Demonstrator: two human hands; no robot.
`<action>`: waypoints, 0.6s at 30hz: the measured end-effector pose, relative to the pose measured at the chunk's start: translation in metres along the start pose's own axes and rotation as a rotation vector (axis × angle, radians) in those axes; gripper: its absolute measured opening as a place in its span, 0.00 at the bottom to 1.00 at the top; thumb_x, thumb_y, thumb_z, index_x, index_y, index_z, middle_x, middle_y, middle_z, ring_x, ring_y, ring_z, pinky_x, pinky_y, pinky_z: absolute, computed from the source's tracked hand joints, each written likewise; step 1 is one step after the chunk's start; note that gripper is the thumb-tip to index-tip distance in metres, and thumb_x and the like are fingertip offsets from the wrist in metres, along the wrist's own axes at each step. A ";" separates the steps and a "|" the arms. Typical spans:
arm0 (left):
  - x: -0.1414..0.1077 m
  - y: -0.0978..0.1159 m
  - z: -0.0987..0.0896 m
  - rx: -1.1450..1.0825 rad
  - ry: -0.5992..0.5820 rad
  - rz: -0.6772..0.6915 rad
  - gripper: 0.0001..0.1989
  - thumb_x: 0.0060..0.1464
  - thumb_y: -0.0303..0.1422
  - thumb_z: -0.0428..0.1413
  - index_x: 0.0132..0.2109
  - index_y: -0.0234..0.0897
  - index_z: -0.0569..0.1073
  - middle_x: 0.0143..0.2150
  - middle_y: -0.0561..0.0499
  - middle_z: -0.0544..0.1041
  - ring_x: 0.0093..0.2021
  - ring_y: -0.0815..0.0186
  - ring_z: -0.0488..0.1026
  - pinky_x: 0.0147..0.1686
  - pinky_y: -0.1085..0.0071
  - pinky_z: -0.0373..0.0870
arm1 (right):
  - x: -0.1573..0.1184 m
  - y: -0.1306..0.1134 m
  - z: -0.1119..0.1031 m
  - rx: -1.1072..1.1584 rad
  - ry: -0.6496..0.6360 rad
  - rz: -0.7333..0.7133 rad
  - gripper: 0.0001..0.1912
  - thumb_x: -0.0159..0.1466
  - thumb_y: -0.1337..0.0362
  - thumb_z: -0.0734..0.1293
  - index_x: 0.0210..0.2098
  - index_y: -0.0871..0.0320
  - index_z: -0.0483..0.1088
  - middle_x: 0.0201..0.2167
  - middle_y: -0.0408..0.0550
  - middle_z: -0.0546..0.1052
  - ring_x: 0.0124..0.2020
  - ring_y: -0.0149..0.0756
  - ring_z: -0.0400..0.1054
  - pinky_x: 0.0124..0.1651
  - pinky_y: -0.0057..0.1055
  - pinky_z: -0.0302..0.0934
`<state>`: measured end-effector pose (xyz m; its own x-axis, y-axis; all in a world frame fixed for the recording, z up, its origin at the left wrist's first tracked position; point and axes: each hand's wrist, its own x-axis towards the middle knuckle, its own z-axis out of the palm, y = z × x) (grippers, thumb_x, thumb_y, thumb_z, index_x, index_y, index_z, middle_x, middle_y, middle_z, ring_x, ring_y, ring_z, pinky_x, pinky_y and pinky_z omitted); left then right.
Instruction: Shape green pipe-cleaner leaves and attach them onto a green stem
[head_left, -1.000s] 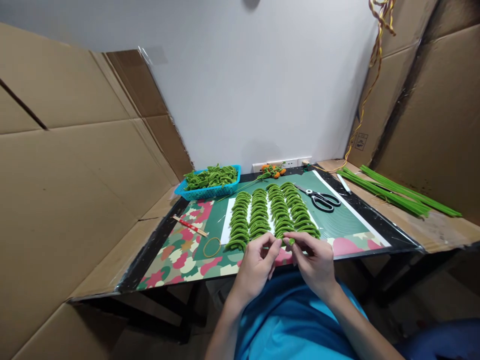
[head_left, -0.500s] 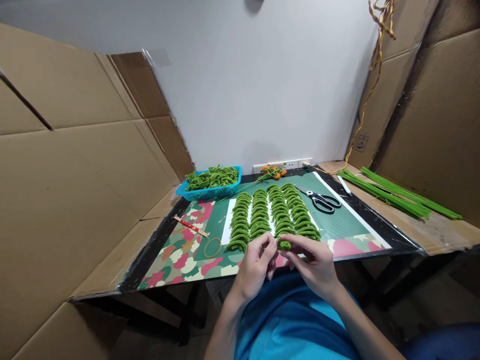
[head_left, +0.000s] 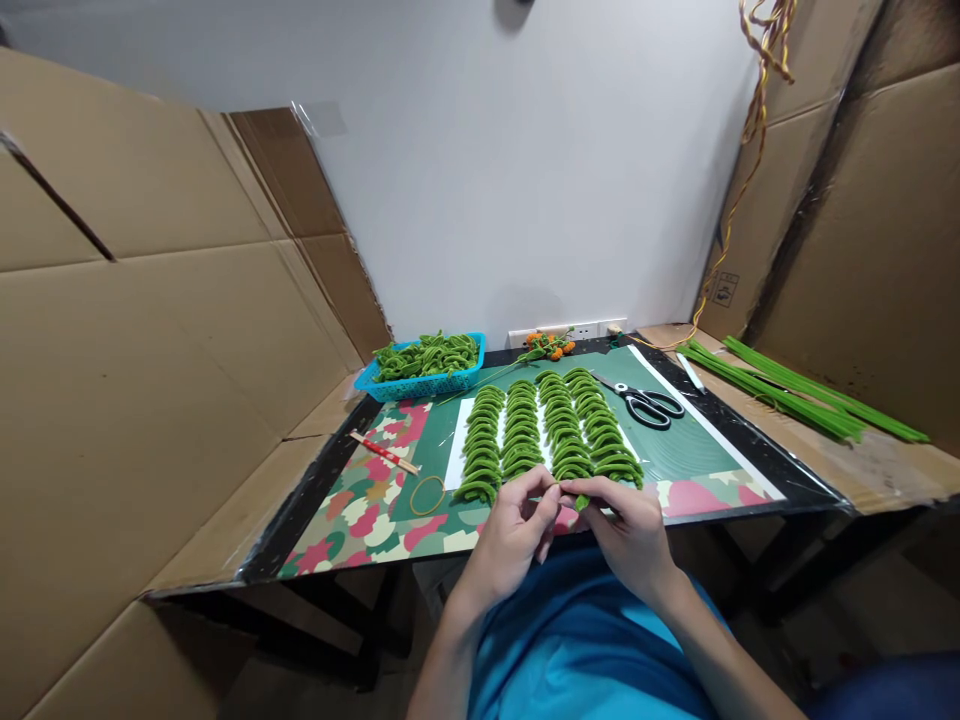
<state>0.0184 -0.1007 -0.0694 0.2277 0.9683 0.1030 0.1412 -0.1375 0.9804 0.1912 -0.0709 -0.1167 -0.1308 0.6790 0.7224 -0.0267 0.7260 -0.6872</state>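
A small green fuzzy piece [head_left: 582, 502] shows between the fingers of my right hand [head_left: 628, 525], which is closed on it at the table's front edge. My left hand [head_left: 517, 530] is closed in a pinch, its fingertips meeting those of my right hand; what lies between them is too small to make out. Just beyond my hands, curved green fuzzy pieces [head_left: 523, 425] lie in several columns over white paper on the green mat [head_left: 690, 445].
At the back left stands a blue basket [head_left: 420, 385] of green pieces. Black-handled scissors [head_left: 651, 406] lie right of the columns. Orange flowers [head_left: 551, 346], green stems [head_left: 795, 395], a red-wrapped stick [head_left: 382, 452] and a yellow band [head_left: 427, 496] surround them. Cardboard walls [head_left: 187, 360] flank the table.
My fingertips have come together, and the green piece in my right hand has turned so that it points downward. The view has shifted slightly.
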 end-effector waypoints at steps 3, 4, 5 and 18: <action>-0.001 0.001 0.002 0.043 0.026 0.009 0.21 0.71 0.52 0.54 0.39 0.38 0.68 0.27 0.59 0.66 0.20 0.75 0.60 0.21 0.76 0.57 | 0.001 -0.001 0.001 -0.088 0.037 -0.054 0.15 0.72 0.74 0.66 0.51 0.54 0.82 0.41 0.48 0.88 0.33 0.36 0.85 0.34 0.25 0.80; -0.001 0.001 0.003 0.051 0.031 0.011 0.21 0.71 0.52 0.54 0.39 0.38 0.68 0.27 0.59 0.67 0.20 0.75 0.61 0.21 0.76 0.57 | 0.001 -0.002 0.001 -0.126 0.049 -0.080 0.15 0.73 0.73 0.66 0.52 0.54 0.82 0.42 0.49 0.88 0.36 0.38 0.85 0.36 0.27 0.80; -0.001 0.001 0.004 0.056 0.036 0.010 0.21 0.71 0.52 0.53 0.39 0.39 0.68 0.28 0.58 0.67 0.20 0.74 0.61 0.21 0.76 0.57 | 0.002 -0.002 0.002 -0.162 0.060 -0.107 0.16 0.73 0.73 0.66 0.54 0.54 0.82 0.43 0.50 0.88 0.38 0.39 0.85 0.38 0.28 0.81; -0.003 0.003 0.014 0.226 0.157 0.031 0.22 0.71 0.48 0.55 0.32 0.41 0.63 0.23 0.59 0.64 0.22 0.71 0.60 0.24 0.73 0.57 | -0.004 0.003 0.007 -0.332 0.110 -0.121 0.22 0.75 0.72 0.63 0.65 0.54 0.77 0.43 0.52 0.88 0.27 0.35 0.81 0.31 0.30 0.76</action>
<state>0.0315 -0.1071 -0.0687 0.0854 0.9810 0.1743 0.3517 -0.1933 0.9159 0.1848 -0.0719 -0.1224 -0.0383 0.5803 0.8135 0.2898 0.7856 -0.5467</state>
